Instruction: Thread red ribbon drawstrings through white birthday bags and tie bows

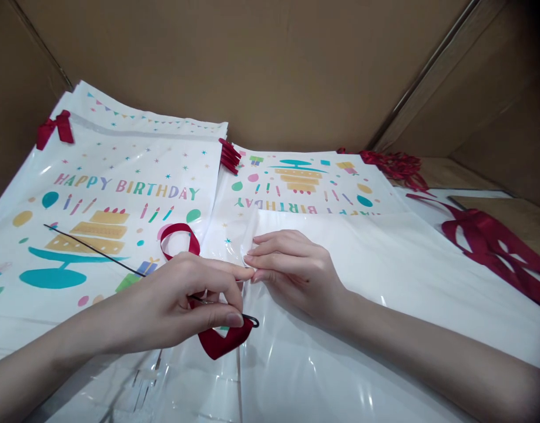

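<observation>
In the middle of the head view, my left hand [203,296] is closed around a thin black wire tool [93,248] with a small loop at its near end. A dark red ribbon [219,343] hangs by that loop and curls up behind the fingers. My left index finger reaches to the right hand's fingertips. My right hand [291,264] pinches the left edge of a white plastic bag [318,352], whose top layer is folded over. Under the left hand lies a stack of printed "Happy Birthday" bags [128,158].
Red ribbon bows [56,129] sit at the stack's left edge. An upside-down birthday bag [305,182] lies behind the white one. Loose red ribbons [485,241] and a tangled ribbon pile [397,167] are at the right. A brown cardboard wall [252,64] stands at the back.
</observation>
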A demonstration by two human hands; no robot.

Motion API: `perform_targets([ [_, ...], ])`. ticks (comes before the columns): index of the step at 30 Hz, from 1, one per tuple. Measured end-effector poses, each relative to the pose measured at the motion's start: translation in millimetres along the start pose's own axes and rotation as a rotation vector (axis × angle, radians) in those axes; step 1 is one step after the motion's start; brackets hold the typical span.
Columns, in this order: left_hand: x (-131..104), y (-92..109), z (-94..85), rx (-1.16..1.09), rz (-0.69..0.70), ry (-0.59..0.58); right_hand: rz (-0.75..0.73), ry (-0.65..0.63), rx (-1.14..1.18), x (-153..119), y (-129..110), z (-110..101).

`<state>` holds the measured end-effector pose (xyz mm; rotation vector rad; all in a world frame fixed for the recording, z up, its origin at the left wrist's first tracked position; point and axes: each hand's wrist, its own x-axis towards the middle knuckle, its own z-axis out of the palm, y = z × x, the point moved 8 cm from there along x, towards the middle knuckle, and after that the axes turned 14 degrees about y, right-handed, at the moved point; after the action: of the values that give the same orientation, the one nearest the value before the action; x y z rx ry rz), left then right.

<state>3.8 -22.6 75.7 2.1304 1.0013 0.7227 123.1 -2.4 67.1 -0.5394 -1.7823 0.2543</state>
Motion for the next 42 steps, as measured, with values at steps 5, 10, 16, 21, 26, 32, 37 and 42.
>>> perform_targets([
  [5, 0, 0, 4.6, -0.02, -0.03, -0.051, -0.02, 0.004, 0.0, 0, -1, -1],
  [10, 0, -2, 5.5, -0.021, -0.043, -0.062, -0.023, 0.015, 0.002, 1, -3, -2],
  [16, -2, -4, 5.5, 0.001, -0.032, -0.06, 0.025, 0.009, -0.05, 5, -4, -4],
  [21, -2, -8, 7.2, 0.007, -0.044, -0.076, 0.009, -0.011, -0.062, 3, -5, -3],
  [26, -3, -11, 6.9, 0.008, -0.043, -0.08, 0.027, -0.039, -0.05, 2, -4, -2],
  [32, -2, -12, 3.1, 0.045, -0.083, -0.061, 0.041, -0.04, -0.017, 2, -3, -1],
  [37, 2, -5, -3.7, 0.039, -0.075, -0.012, 0.05, -0.028, -0.028, 4, -3, -2],
  [42, 7, -7, -4.9, 0.088, -0.133, -0.053, 0.045, -0.033, -0.023, 5, -3, -2],
])
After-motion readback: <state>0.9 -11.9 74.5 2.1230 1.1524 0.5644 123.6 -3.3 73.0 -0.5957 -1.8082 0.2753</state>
